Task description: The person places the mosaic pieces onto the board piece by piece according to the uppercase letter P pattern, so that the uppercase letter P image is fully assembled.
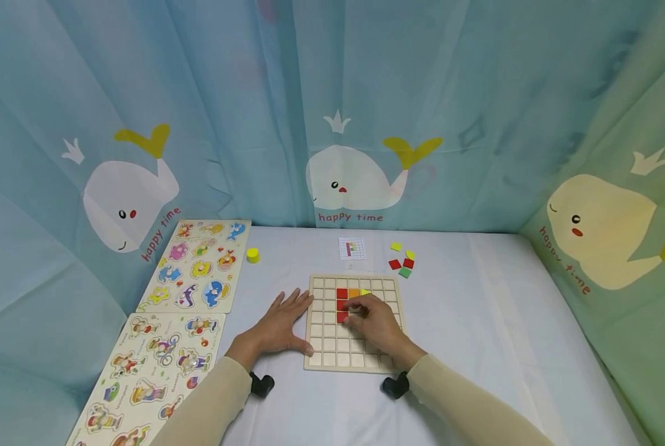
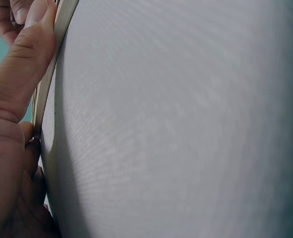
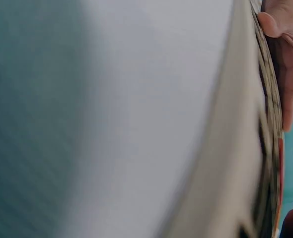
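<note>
A wooden grid board [image 1: 322,359] lies on the table in front of me. Near its middle, red square tiles [image 1: 341,293] form a column; an orange tile [image 1: 354,293] and a partly covered yellow piece [image 1: 365,292] continue its top row. My left hand [image 1: 279,325] rests at the board's left edge, fingers extended and thumb near the lower corner. The left wrist view shows the thumb [image 2: 25,64] against the board's side. Over the grid, my right hand [image 1: 378,322] bends its fingers beside the red column; I cannot tell whether they hold a tile.
Beyond the board lie a printed pattern card [image 1: 352,249] and several loose tiles, including a green one [image 1: 405,272]. A yellow round piece [image 1: 253,255] stands by two picture puzzle boards [image 1: 201,268] at left. Whale-print curtains [image 1: 243,155] enclose the table.
</note>
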{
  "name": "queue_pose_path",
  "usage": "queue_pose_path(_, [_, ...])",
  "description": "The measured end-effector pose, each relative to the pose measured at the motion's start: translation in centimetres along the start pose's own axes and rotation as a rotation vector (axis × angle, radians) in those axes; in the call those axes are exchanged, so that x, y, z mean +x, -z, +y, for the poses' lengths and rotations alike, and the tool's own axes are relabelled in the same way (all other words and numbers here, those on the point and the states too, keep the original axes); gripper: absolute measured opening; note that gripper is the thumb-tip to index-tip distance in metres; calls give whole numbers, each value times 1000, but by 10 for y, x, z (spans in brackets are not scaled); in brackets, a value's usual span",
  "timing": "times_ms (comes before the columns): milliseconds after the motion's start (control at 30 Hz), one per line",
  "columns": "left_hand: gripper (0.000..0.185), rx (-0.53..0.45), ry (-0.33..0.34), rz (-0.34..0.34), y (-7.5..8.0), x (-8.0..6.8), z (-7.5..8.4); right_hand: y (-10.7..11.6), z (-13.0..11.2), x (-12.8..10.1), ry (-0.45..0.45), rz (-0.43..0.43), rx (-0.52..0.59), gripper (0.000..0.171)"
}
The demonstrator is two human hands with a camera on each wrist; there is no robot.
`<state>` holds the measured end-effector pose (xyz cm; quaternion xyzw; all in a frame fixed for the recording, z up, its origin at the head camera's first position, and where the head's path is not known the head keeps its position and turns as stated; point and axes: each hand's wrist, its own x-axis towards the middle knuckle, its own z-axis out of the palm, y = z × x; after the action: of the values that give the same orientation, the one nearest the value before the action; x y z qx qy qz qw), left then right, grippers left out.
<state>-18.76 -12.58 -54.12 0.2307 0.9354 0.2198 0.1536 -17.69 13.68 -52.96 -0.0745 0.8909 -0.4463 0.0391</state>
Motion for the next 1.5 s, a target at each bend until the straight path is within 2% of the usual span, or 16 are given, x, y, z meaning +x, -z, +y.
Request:
queue_pose_path(100, [125,-3,2,0,-1,0,0,9,-1,1,-19,-11,38,30])
queue_pose_path(200, [125,-1,8,3,-1,0,1,22,0,5,3,-8,33,32])
queue_pose_path(400, [125,0,11,14,-3,0,0,56,9,23,15,41,14,34])
queue_pose_path(700, [125,-5,21,13,-3,1,-2,105,46,54,-50,153,8,36])
queue_pose_path(900, [126,2,19,13,-4,2,-3,129,71,69,-125,136,-9,38])
queue_pose_path(1100, [126,8,18,6,-4,2,-3,137,86,80,-207,95,-103,39])
queue_pose_path(1500, [127,13,19,7,-3,2,-4,128,99,97,-245,90,-191,30])
